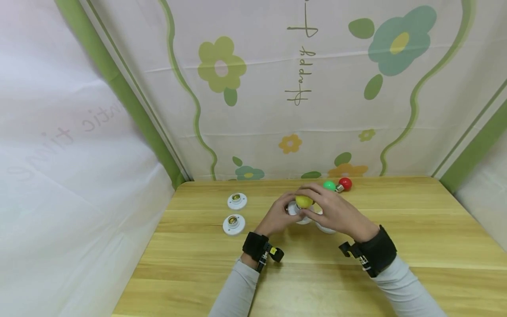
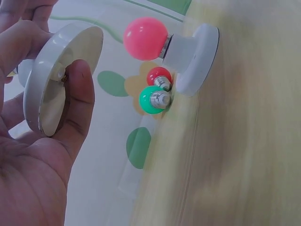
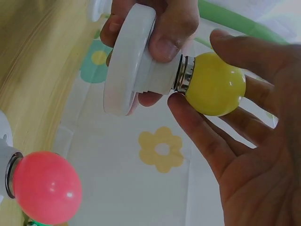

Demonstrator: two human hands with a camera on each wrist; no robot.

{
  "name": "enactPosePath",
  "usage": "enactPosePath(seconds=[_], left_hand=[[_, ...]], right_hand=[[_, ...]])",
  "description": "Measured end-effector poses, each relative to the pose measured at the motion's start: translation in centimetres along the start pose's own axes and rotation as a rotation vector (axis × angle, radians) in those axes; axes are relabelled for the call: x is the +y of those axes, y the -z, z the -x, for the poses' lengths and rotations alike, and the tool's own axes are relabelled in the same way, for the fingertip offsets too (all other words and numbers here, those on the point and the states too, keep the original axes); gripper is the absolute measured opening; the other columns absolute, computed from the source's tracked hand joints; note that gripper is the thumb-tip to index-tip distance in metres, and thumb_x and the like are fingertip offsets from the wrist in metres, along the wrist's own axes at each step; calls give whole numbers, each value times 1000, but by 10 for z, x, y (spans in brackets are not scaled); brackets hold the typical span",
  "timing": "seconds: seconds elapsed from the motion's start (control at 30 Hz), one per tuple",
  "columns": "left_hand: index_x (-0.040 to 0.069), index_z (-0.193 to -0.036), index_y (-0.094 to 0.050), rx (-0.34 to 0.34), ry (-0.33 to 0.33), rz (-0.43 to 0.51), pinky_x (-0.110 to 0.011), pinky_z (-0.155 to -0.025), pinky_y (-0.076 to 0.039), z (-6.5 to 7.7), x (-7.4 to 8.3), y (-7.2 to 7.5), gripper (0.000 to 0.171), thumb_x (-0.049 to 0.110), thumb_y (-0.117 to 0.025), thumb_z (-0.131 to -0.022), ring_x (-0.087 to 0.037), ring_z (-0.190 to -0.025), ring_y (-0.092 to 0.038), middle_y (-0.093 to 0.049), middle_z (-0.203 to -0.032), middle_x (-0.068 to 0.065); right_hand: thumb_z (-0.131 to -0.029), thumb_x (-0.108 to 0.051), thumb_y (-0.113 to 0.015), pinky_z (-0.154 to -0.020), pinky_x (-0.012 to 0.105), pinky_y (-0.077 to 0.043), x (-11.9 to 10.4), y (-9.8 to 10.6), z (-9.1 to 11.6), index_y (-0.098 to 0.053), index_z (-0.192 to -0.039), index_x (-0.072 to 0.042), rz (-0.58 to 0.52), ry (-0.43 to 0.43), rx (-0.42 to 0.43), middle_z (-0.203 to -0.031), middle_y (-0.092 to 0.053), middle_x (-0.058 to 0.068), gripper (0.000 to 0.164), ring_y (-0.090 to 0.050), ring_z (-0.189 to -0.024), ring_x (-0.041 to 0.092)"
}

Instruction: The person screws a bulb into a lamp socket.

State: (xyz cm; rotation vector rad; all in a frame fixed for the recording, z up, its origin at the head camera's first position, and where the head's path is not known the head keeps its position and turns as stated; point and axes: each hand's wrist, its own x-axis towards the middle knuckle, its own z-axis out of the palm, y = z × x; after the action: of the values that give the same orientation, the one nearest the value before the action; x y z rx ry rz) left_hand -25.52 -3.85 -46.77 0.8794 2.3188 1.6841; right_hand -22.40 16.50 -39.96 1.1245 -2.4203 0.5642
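Note:
My left hand (image 1: 277, 216) grips a round white lamp holder (image 3: 123, 70) by its rim and collar, raised off the table and tilted on its side. A yellow light bulb (image 3: 217, 84) sits in the holder's mouth, with part of its metal screw base showing. Around the bulb curl the fingers and thumb of my right hand (image 1: 337, 212), one fingertip at its neck. In the left wrist view, a fingertip presses the holder's hollow underside (image 2: 56, 101). Beside the hands stands a second lamp holder (image 2: 200, 59) with a pinkish-red bulb (image 2: 146, 38) fitted, mostly hidden under my right hand in the head view.
Two white lamp holders (image 1: 236, 200) without bulbs lie on the left of the wooden table (image 1: 190, 273). Behind the right hand lie a loose green bulb (image 1: 328, 185) and a loose red bulb (image 1: 345, 183). A flowered curtain (image 1: 257, 114) hangs along the far edge.

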Motion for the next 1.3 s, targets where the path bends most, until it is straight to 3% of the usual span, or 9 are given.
enactPosePath(seconds=[0.33,0.6,0.93,1.1,1.3], left_hand=[[34,-134,-55,-5,-4,29,-26,-85,-54,0,0,0,45,31,-67,-91,-24,-118,-53,-47,-140,7],[37,-135,-53,3,16,2,-24,-86,-53,1,2,0,47,33,-68,-90,-17,-118,-53,-47,-139,9],[27,-131,-58,-7,-18,-18,-24,-89,-53,0,3,-1,43,30,-70,-89,-12,-116,-53,-49,-135,6],[28,-132,-57,-11,-19,-23,-24,-88,-53,0,2,-2,44,30,-69,-90,-11,-116,-53,-49,-136,6],[27,-134,-54,-14,-12,-4,-23,-87,-53,0,1,-2,45,32,-67,-91,-19,-117,-54,-48,-137,6]], right_hand=[[-87,-18,-71,-95,39,-53,1,2,0,-58,-131,-13,-11,-5,-6,-133,-56,3,47,-56,-121,20],[-84,-22,-76,-88,35,-56,0,2,0,-59,-130,-14,34,-15,14,-128,-58,4,49,-60,-113,19],[-78,-36,-80,-74,28,-55,-1,0,0,-60,-121,-13,95,-59,79,-121,-57,2,53,-61,-92,11],[-81,-37,-77,-80,30,-56,-2,0,0,-55,-131,-11,74,-69,47,-131,-54,5,60,-61,-104,15],[-84,-39,-75,-92,38,-54,-6,4,1,-48,-139,-15,19,-83,24,-139,-49,4,66,-58,-117,20]])
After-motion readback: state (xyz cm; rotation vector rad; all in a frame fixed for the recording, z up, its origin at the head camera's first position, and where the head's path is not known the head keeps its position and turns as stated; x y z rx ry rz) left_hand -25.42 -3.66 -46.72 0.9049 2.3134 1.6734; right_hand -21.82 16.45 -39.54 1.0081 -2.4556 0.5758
